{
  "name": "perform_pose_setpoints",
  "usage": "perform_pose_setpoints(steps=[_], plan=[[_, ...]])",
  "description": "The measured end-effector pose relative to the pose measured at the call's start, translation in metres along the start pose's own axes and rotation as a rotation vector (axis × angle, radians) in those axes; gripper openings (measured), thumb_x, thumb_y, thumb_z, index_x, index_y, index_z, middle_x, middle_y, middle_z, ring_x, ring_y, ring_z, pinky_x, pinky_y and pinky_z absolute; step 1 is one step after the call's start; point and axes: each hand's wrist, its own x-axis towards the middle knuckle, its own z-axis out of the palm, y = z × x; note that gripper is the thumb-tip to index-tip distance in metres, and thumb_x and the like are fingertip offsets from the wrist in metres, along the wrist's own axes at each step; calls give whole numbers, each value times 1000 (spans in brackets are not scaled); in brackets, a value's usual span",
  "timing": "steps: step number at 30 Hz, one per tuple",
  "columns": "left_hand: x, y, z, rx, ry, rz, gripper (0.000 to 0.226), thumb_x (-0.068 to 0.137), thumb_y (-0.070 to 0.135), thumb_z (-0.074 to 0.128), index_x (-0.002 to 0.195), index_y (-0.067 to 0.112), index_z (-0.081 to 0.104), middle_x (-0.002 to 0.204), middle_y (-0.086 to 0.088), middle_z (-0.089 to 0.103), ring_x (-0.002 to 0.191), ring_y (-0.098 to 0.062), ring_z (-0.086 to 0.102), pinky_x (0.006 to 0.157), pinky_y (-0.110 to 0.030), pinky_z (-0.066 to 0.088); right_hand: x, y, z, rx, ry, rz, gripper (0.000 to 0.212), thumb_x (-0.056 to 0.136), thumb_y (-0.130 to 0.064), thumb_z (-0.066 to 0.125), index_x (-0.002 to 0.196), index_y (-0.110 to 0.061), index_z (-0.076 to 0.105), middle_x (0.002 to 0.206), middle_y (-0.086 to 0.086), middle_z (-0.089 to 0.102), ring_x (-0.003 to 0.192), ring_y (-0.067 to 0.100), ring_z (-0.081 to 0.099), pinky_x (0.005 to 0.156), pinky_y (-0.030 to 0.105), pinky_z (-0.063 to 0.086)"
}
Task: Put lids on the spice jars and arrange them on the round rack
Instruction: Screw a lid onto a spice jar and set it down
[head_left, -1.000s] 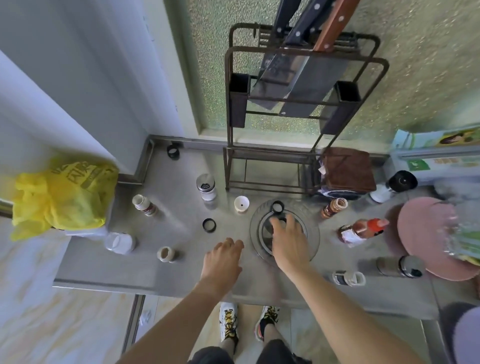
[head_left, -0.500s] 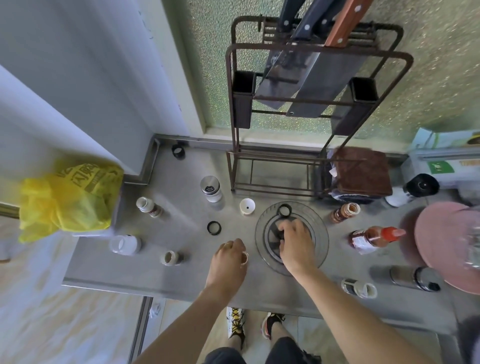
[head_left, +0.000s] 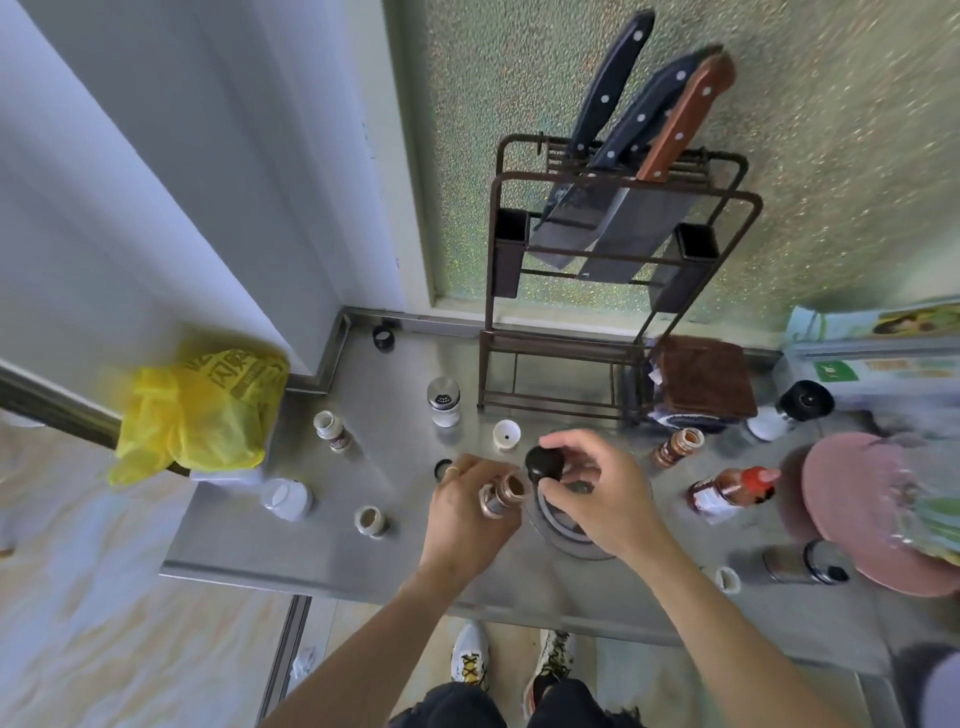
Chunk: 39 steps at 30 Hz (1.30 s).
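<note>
The steel desk (head_left: 363, 561) carries everything, with a brown wire rack (head_left: 613, 270) of knives at its back. The round rack (head_left: 566, 540) lies flat under my right hand (head_left: 608, 499). A red-capped sauce bottle (head_left: 727, 491) lies to its right, a lidded shaker (head_left: 443, 401) stands behind, and two open jars of brown spice, one (head_left: 678, 447) right and one (head_left: 332, 430) left, lean on the desk. My left hand (head_left: 467, 512) has its fingers curled round an uncapped spice jar (head_left: 501, 496) holding brown powder, just left of the round rack. My right fingers pinch a black lid (head_left: 544, 463) just above that jar's mouth. A white cap (head_left: 506, 434) sits behind.
</note>
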Motion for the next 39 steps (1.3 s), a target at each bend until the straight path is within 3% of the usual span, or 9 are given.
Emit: perform_pose_setpoints(steps=[11, 15, 21, 25, 27, 30, 34, 37, 39], plan=[[-17, 26, -29, -22, 86, 118, 35, 64, 25, 79, 98, 25, 69, 90, 14, 72, 84, -5, 67, 76, -23, 54, -8, -37, -14, -507, -165, -224, 50, 77, -23, 69, 121, -46, 58, 119, -24, 62, 106, 6, 67, 87, 37, 59], [-23, 24, -33, -14, 93, 150, 33, 66, 23, 77, 98, 26, 69, 94, 14, 70, 84, -7, 66, 75, -26, 54, -12, -45, -15, -558, -199, -233, 46, 79, -24, 76, 121, -36, 64, 115, -15, 69, 100, 9, 69, 87, 36, 59], [-38, 16, -33, 8, 49, 212, 33, 69, 19, 77, 99, 26, 68, 94, 15, 66, 83, -4, 64, 74, -23, 54, -18, -47, -8, -787, -169, -142, 56, 74, -76, 56, 94, -26, 70, 81, -9, 74, 74, 8, 68, 71, 36, 59], [-43, 16, -31, 22, 35, 204, 34, 69, 20, 74, 101, 26, 68, 96, 15, 66, 84, -4, 65, 75, -22, 53, -29, -50, -13, -699, -307, -147, 52, 77, -47, 74, 124, -37, 55, 103, -11, 67, 82, 7, 66, 77, 35, 59], [-44, 17, -30, 25, 36, 199, 34, 67, 20, 75, 100, 27, 68, 96, 15, 66, 84, -3, 64, 75, -21, 53, -32, -51, -13, -666, -298, -126, 36, 79, -35, 73, 113, -34, 61, 94, -10, 71, 76, 6, 68, 74, 37, 59], [-45, 17, -29, 33, 33, 207, 34, 68, 20, 76, 101, 26, 68, 96, 15, 66, 83, -3, 64, 74, -19, 52, -33, -53, -10, -798, -200, -94, 40, 82, -65, 60, 89, -26, 65, 74, -5, 70, 69, 11, 64, 68, 39, 56], [-49, 19, -26, 28, 24, 206, 34, 69, 20, 76, 101, 25, 69, 96, 13, 66, 81, -2, 63, 75, -9, 46, -40, -53, -12, -726, -261, -124, 43, 76, -52, 72, 114, -36, 58, 92, -11, 69, 77, 8, 65, 73, 36, 58], [-52, 20, -24, 0, 27, 196, 35, 67, 18, 76, 101, 25, 69, 97, 14, 66, 82, -1, 62, 76, -4, 42, -40, -52, -13, -795, -224, -109, 23, 80, -50, 68, 85, -28, 63, 76, -6, 70, 70, 12, 64, 69, 40, 57], [-54, 18, -23, 2, 26, 201, 35, 68, 20, 76, 102, 26, 69, 97, 14, 66, 82, -1, 63, 75, -8, 46, -41, -50, -11, -871, -165, -127, 46, 80, -68, 56, 68, -24, 55, 65, -2, 65, 65, 16, 58, 65, 38, 52]])
